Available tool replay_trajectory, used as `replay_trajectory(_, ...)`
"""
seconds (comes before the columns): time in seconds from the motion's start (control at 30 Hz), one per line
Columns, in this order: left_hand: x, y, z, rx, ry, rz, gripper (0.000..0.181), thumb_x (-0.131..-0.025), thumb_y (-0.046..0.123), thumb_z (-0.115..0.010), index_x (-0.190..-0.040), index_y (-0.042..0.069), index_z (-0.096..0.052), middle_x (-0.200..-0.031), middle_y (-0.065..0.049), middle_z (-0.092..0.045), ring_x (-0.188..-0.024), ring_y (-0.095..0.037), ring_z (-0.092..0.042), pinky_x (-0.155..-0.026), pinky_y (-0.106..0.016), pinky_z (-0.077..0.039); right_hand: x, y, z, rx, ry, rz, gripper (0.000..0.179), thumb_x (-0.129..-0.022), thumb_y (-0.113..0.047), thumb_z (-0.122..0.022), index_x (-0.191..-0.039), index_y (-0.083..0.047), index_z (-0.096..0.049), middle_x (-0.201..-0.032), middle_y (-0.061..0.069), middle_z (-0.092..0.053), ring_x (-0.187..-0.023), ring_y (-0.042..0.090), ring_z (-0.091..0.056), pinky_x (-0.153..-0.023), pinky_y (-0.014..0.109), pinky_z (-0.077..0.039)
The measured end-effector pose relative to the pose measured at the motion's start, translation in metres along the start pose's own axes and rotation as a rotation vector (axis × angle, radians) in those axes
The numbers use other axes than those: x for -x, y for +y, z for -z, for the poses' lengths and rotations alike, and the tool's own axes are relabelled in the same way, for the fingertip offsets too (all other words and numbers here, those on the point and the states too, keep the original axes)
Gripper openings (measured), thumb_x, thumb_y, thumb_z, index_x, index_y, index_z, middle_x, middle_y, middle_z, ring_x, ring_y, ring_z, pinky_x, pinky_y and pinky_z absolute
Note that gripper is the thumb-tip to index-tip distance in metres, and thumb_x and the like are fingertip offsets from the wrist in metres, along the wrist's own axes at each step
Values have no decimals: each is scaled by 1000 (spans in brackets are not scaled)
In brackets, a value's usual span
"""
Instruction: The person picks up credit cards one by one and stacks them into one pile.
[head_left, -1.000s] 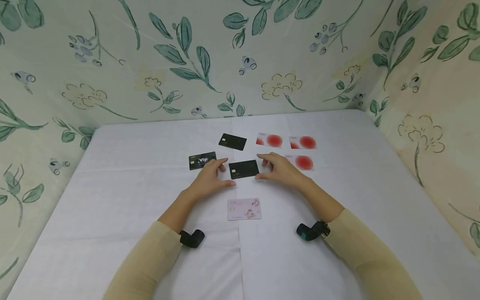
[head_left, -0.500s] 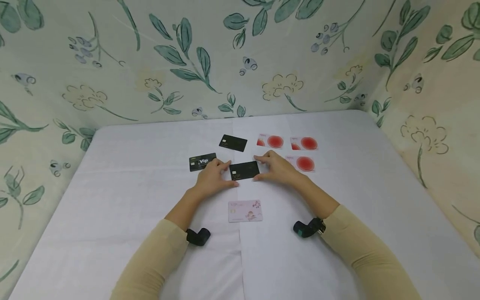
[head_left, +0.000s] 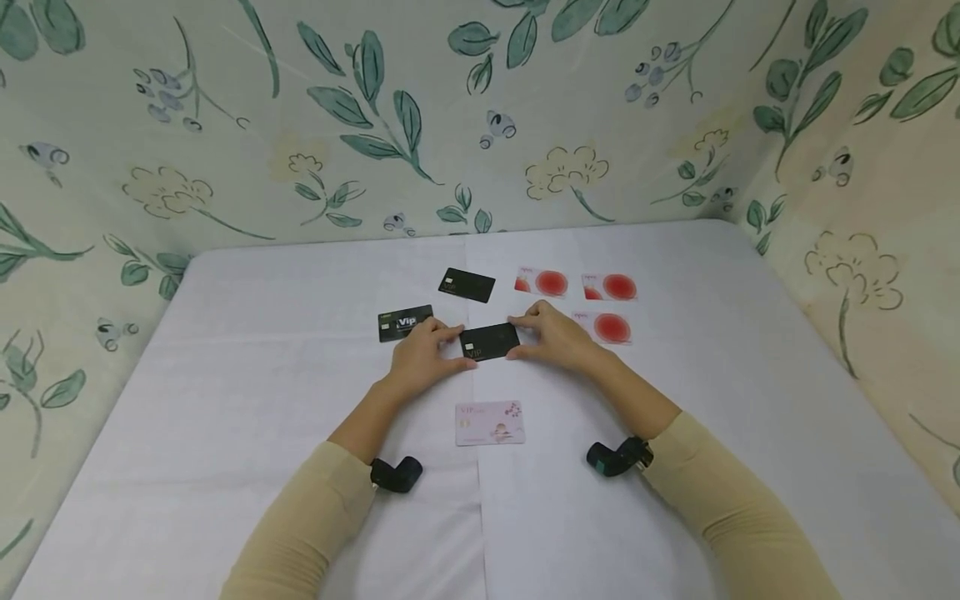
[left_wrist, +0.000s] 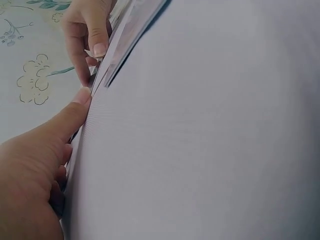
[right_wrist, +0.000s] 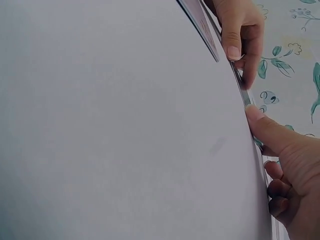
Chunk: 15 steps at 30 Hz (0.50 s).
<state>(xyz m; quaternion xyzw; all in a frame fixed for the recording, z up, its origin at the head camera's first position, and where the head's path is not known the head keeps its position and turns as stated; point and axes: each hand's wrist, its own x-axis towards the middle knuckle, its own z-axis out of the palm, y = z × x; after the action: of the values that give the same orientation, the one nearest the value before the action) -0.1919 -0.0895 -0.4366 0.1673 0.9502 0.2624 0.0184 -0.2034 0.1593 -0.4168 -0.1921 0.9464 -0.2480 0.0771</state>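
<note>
A black VIP card lies on the white tablecloth, between my two hands. My left hand holds its left end, index fingertip at the upper corner and thumb at the lower one. At the opposite end, my right hand grips the card the same way. Part of another black card marked "Vip" is covered by my left fingers. Seen low from the left wrist, the left thumb is at the cloth, and the held card is mostly hidden.
Farther back lies another black card. Three cards with red circles, one of them a nearer card beside my right hand, are at the right. A pink VIP card lies in front. Patterned fabric rises behind the table.
Both hands have closed in on the black card from its sides, bringing fingertips and thumbs to its corners. The other cards stay in place.
</note>
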Motion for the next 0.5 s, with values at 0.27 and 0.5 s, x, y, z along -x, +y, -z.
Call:
replay_trajectory(0.27,-2,2,-1,39,12,-21,65,-72,50,-77,-127,18,-61,-102,1,-53,-87,-16,-48,-69,-32,-41,1,2,-1,-22,33,-4,64,-74,-42,-78,-129,-15,-60,-110,5,-53,-82,18,-48,-63,28,-38)
replay_trajectory(0.5,0,3,-2,113,37,-23,65,-70,44,-80,-126,15,-60,-99,5,-59,-84,-13,-49,-70,-31,-40,4,0,-4,-87,90,29,62,-71,-35,-82,-124,-10,-61,-101,2,-58,-82,17,-49,-69,28,-40)
